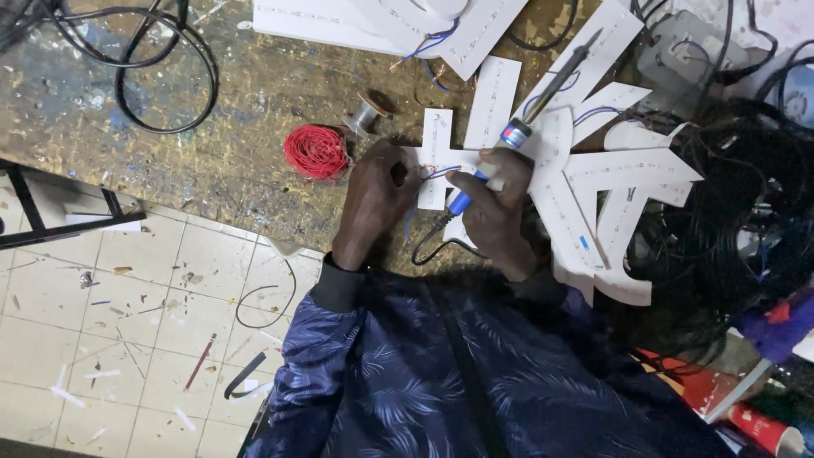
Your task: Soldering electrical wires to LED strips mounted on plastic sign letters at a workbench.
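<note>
You are pressing your left hand [376,197] down on a small white cross-shaped panel piece [437,157] lying near the front edge of the scarred wooden bench [246,102]; its fingers are curled over the piece's left arm and the thin red and blue wires [443,172] there, though I cannot tell whether they are pinching anything. Your right hand [490,216] is closing around the blue-handled soldering iron [509,140], fully wrapped on the grip; the tool is lying slanted, its dark shaft running up toward the bench's back right, its lower end hidden under your fingers; its black cord [432,242] is looping off the front edge.

Just left of your left hand a tight coil of red wire [316,152] is sitting on the bench, and a small silver solder spool [366,114] is standing just behind it; a spread of white flat sign-letter cutouts [623,174] is fanning out right of your right hand, one carrying a small blue rectangular label [584,242]; more white panels [339,21] are being cut off by the top edge. A black cable loop [170,68] is lying at the back left corner; a tangle of black cables [721,220] is covering the right end, hiding what lies beneath; a red cylindrical package [763,428] is showing partly at the lower right, hard to make out.
</note>
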